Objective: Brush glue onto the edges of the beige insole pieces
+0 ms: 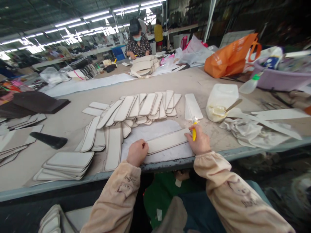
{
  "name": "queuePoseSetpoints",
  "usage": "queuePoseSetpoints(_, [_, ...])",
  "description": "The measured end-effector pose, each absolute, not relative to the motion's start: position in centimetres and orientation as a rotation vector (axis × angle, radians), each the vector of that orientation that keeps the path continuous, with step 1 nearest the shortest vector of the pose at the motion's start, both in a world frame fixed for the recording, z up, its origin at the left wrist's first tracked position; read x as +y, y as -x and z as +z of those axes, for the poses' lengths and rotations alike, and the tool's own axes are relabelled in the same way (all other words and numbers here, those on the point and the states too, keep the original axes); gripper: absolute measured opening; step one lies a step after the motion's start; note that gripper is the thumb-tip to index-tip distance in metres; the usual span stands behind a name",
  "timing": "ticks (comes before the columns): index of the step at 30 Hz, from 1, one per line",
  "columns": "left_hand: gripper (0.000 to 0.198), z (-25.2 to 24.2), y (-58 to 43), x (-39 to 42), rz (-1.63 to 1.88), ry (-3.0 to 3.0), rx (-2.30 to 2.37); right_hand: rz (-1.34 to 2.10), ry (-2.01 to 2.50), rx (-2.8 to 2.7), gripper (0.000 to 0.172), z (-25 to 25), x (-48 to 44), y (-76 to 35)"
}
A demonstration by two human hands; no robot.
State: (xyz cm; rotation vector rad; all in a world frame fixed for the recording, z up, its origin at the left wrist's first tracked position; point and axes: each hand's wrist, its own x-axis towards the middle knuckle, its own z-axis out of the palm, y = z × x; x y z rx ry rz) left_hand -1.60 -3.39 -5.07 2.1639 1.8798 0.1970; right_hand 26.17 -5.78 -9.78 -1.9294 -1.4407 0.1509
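A long pale panel [167, 141] with a dark edge lies on a white sheet [156, 129] at the table's front edge. My left hand [138, 152] is closed on the panel's left end, the fingers curled at its edge. At the other end, my right hand [199, 140] touches the panel's corner with its fingers. That same hand grips a small yellow-handled tool [194, 133] with a whitish head, pointing up; its exact kind is unclear. Behind the sheet, many similar panels [124, 108] lie fanned out and overlapping. A short stack of pale panels [193, 105] lies just beyond my right hand.
A cut-open white jug [222, 97] with a stick in it stands at right, near a crumpled cloth [257, 132]. An orange bag [230, 58] and a purple basin [282, 77] sit behind. A black tool [48, 139] and stacked panels [65, 163] lie at left. Across the table, a person [138, 42] works.
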Motion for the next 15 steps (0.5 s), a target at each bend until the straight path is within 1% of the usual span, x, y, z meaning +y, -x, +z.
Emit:
queuePoseSetpoints(9, [0.021,-5.3,3.7,-3.8,0.31,-1.922,1.81,0.107,1.934,-1.455,0.029,-10.0,-5.7,-26.2])
queuePoseSetpoints(15, [0.021,-5.3,3.4,-3.9,0.304,-1.902,1.867,0.102,1.957,-1.453,0.031,-10.1,-5.7,-26.1])
